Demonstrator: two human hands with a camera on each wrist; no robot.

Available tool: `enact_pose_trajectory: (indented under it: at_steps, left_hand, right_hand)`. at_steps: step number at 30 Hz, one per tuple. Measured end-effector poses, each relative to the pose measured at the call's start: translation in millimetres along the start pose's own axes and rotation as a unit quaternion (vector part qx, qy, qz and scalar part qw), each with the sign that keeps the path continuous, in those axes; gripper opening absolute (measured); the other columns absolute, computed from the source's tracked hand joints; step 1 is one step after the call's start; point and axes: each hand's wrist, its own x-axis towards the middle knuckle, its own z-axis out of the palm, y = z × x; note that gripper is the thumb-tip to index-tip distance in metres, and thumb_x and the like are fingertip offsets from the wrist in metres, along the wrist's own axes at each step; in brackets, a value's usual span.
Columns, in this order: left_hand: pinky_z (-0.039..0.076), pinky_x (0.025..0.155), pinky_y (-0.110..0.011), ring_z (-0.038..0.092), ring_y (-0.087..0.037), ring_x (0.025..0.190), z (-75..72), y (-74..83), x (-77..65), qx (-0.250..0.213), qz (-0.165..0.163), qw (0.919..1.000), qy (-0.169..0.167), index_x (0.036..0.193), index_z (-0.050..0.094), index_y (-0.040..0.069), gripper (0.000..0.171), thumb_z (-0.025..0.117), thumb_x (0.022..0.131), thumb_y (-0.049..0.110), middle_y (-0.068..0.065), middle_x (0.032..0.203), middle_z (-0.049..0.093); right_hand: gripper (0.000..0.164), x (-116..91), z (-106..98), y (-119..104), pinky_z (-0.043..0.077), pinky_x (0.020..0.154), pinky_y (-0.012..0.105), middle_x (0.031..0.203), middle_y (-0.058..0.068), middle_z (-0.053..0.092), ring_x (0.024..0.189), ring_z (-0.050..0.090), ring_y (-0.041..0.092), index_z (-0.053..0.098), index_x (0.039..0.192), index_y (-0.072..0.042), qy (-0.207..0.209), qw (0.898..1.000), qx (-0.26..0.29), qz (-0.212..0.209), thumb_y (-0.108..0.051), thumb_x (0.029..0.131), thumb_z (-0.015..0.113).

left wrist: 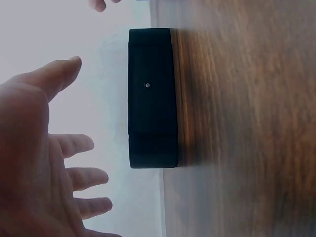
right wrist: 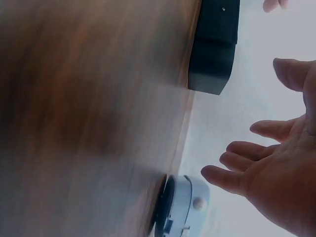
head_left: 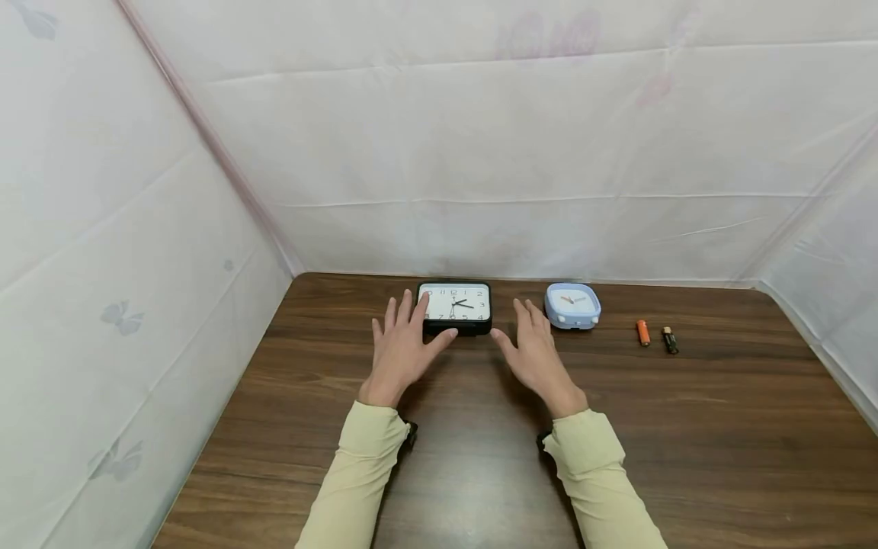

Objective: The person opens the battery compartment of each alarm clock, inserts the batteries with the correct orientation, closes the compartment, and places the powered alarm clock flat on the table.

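Observation:
A black rectangular clock [head_left: 456, 306] with a white face lies face up near the back edge of the table. My left hand [head_left: 401, 343] is spread at its left side, index finger and thumb overlapping its edge in the head view. On the other side my right hand [head_left: 538, 358] hovers with fingers extended, between this clock and a small light-blue alarm clock [head_left: 572, 306]. Both wrist views show straight, apart fingers holding nothing. The black side of the rectangular clock [left wrist: 152, 98] faces the left wrist camera, and part of the blue clock [right wrist: 185, 207] appears low in the right wrist view.
An orange battery [head_left: 642, 333] and a black battery [head_left: 670, 340] lie on the wooden table [head_left: 720, 442], right of the blue clock. Pale sheeting [head_left: 439, 152] hangs behind the table's back edge and along both sides.

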Motion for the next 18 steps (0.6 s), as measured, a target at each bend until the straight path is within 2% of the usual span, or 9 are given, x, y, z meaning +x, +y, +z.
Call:
enact_pose_trajectory:
  at_steps: [7,18]
  left_hand:
    - [0.014,0.118,-0.076,0.014,-0.047,0.159,2.2,-0.6,5.5,-0.002,-0.001,1.0000,0.008,0.169,0.031,0.013,0.088,0.058,0.102,0.065,-0.021,0.173,0.020]
    - [0.020,0.118,-0.073,0.021,-0.047,0.157,0.8,-6.3,14.6,-0.023,-0.019,0.9995,0.011,0.168,0.030,0.009,0.085,0.060,0.104,0.056,-0.022,0.171,0.025]
  right_hand:
    - [0.074,6,5,-5,0.025,0.121,0.063,0.169,0.030,0.019,0.157,0.015,0.044,0.022,0.165,0.005,-0.001,1.000,0.008,-0.002,-0.031,0.111,0.058]
    - [0.074,21,9,-12,0.029,0.120,0.060,0.168,0.030,0.023,0.156,0.021,0.046,0.024,0.165,0.004,0.001,0.999,0.042,0.006,-0.034,0.111,0.056]
